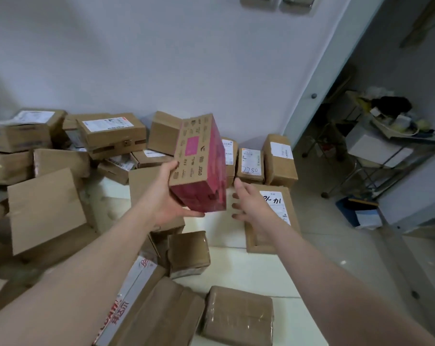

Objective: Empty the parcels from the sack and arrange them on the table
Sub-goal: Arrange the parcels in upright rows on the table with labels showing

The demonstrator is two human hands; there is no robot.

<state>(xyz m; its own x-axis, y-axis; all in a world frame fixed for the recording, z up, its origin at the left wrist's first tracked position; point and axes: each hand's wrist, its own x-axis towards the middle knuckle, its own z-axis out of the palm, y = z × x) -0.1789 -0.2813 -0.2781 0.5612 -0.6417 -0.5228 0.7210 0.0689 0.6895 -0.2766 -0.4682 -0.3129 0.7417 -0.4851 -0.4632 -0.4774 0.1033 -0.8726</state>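
1. Left hand [167, 201] is gripping the pink Crocs box [201, 163] above the parcel-crowded bench [249, 270], thumb on its printed face, fingers [194, 214] curling underneath.
2. Right hand [251, 206] is hovering just beside the box, fingers spread, holding nothing.

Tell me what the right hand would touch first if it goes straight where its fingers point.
Probably the pink box that the left hand holds up: the open right hand points its fingers at the box's side, with a small gap. Depth is unclear from one view.

Left grip [166, 203] clasps pink box [201, 161]; right grip [251, 208] splayed.
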